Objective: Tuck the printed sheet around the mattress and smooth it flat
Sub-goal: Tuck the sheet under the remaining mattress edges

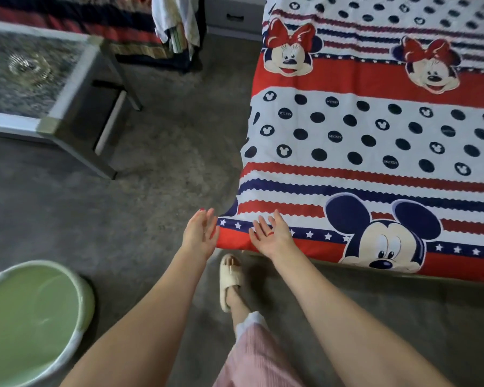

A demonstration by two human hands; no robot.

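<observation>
— Where is the printed sheet (375, 129) found?

— It is spread over the mattress (291, 247) on the right, its near corner wrapped over the edge above the floor (165, 169).

— And how are the hands held?

— The left hand (200, 233) is raised just beside that corner, fingers straight, nothing grasped. The right hand (273, 233) is laid over the starred border, fingers spread and relaxed; whether the cloth is touched cannot be told.

— What else is seen?

— A green basin (34, 317) is set at lower left, a bench (67, 88) at upper left, and a slipper (231, 280) between the forearms.
</observation>
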